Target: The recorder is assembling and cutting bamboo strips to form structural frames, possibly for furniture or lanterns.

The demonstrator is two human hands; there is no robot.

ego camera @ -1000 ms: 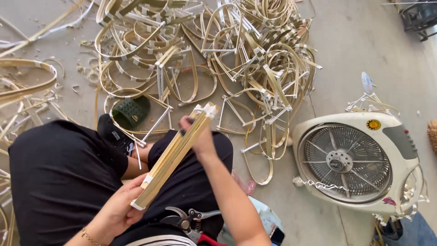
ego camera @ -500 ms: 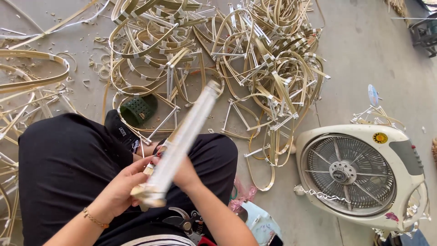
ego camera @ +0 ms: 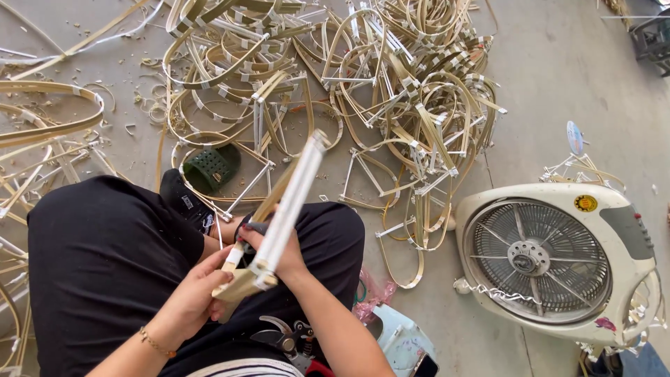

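A bundle of flat bamboo strips [ego camera: 289, 202], partly wrapped in white tape, slants up from my lap toward the floor pile. My left hand [ego camera: 192, 300] grips the lower end of the bundle. My right hand [ego camera: 276, 251] closes around it just above, fingers wrapped over the strips. I sit cross-legged in black trousers [ego camera: 105, 258]. Black pruning shears [ego camera: 283, 338] lie in my lap below the hands.
A large heap of bent, taped bamboo frames [ego camera: 363, 91] covers the concrete floor ahead. A green sandal [ego camera: 209, 167] lies by my knee. A white box fan [ego camera: 558, 258] lies flat at right. More strips [ego camera: 42, 126] lie at left.
My right hand slid down from the bundle's top end to near its base beside the left hand. The bundle tilted more upright and shifted slightly.
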